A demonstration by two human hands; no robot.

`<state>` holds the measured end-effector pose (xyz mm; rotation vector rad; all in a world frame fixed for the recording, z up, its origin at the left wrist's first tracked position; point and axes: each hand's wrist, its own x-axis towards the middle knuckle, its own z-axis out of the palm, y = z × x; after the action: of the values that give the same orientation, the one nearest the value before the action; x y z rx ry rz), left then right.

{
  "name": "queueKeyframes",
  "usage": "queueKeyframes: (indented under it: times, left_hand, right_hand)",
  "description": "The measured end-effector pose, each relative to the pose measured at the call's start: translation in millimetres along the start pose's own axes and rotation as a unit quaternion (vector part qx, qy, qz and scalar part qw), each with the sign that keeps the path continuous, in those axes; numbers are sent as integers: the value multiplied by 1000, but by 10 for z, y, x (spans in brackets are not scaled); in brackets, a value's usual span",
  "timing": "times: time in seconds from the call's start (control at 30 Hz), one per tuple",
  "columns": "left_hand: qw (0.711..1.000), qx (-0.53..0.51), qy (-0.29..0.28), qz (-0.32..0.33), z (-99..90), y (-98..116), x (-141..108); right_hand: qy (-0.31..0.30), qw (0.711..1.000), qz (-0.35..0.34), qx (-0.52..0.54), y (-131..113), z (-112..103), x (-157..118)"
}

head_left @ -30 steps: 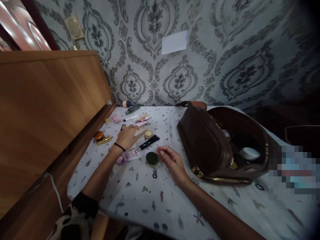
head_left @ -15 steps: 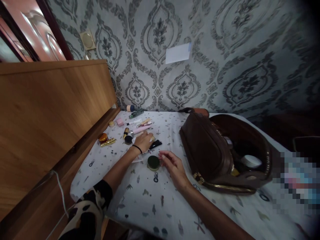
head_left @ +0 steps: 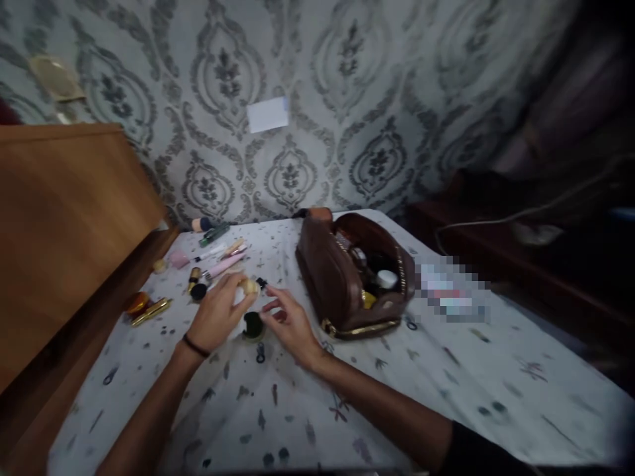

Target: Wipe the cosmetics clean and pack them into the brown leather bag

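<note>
My left hand is closed around a small thing with a rounded beige-gold top and something white about it; its exact kind is unclear. My right hand has bent fingers, held apart, with nothing visible in them. Its fingertips are close beside a round dark-green-lidded container on the cloth; whether they touch it I cannot tell. Part of a black object shows just beyond the right index fingertip. A round black-lidded pot lies left of my left hand.
A brown bag stands unzipped on the right, with a white round lid inside. Behind my left hand lie a pink tube, a green bottle and several small cosmetics. An amber jar and a gold tube lie at the left edge.
The view has swung right. My left hand has lifted the beige-topped thing from among the cosmetics and moved closer to my right hand and the green-lidded container.
</note>
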<state>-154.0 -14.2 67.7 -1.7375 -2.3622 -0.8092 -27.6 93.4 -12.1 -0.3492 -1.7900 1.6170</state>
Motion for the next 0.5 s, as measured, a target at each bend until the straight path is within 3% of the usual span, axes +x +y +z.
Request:
queueKeyframes:
  times: [0.27,0.5]
  left_hand:
    - [999,2,-31,26,262,498,-250]
    - [994,-52,-74,55,518,570,-285]
  right_hand:
    - [-54,995,-36,-79,-151,-348,-270]
    - [-118,983,-67,-120,-5,-653,-504]
